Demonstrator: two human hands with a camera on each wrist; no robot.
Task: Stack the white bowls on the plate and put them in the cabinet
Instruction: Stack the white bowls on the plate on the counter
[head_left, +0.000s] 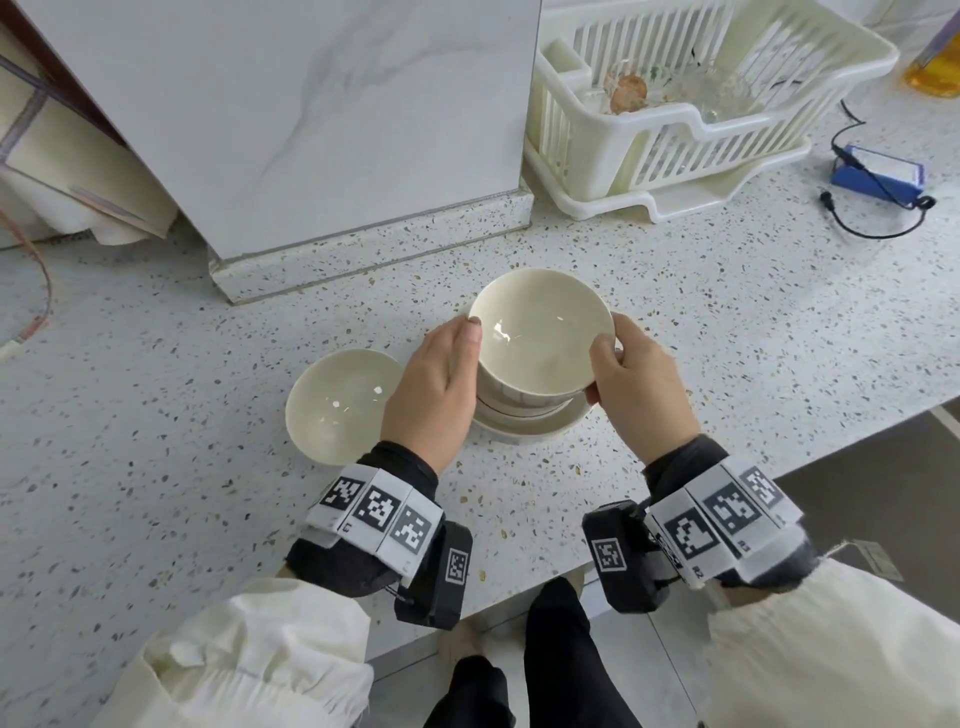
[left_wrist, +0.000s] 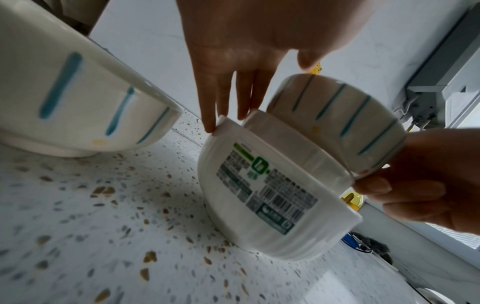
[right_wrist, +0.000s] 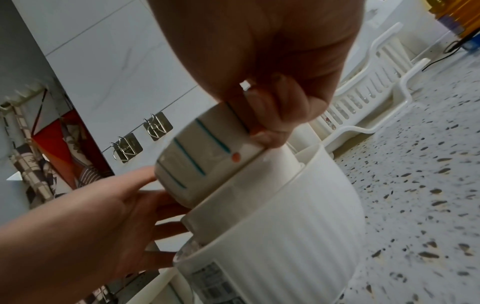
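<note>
On the speckled counter a ribbed white plate carries a white bowl, and a blue-striped top bowl sits tilted in it. My right hand pinches the top bowl's rim, thumb inside and fingers curled outside. My left hand lies flat against the stack's left side. Its straight fingers reach down to the rim of the plate. Another striped white bowl stands loose on the counter just left of my left hand.
A tiled wall column rises right behind the stack. A white dish rack stands at the back right, with a blue device and black cable beyond it. The counter's front edge runs close to my wrists.
</note>
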